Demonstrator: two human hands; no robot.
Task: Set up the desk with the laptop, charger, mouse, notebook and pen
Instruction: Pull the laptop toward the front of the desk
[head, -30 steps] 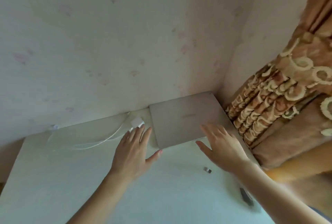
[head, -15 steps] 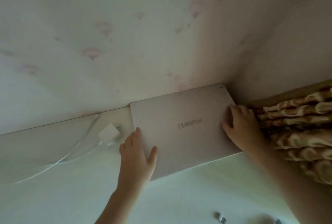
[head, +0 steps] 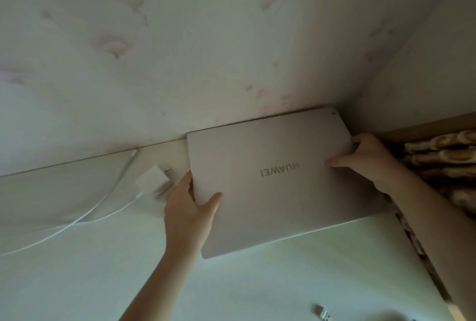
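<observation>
At the far left a white cable (head: 85, 215) trails across the pale counter (head: 103, 269) and runs up to the white charger (head: 153, 183), which lies near the wall, just beside the laptop's left edge. The charger sits where it did half a second ago.

The left hand (head: 189, 214) now clamps the left edge of the closed laptop (head: 278, 181): its thumb lies on top of the lid and its fingers (head: 186, 181) curl against and under the side. Half a second ago this hand lay flatter against that edge.

The laptop lies lid up in the back corner of the counter, its rear edge close along the wall, its logo reading upside down from here. Whether it has come off the surface, I cannot tell.

The right hand (head: 368, 158) grips the right edge, thumb pressed on the lid and fingers wrapped over the side; earlier it rested more on top. To its right hangs a patterned curtain (head: 443, 161). A small metal piece (head: 323, 315) lies on the counter near the bottom edge.
</observation>
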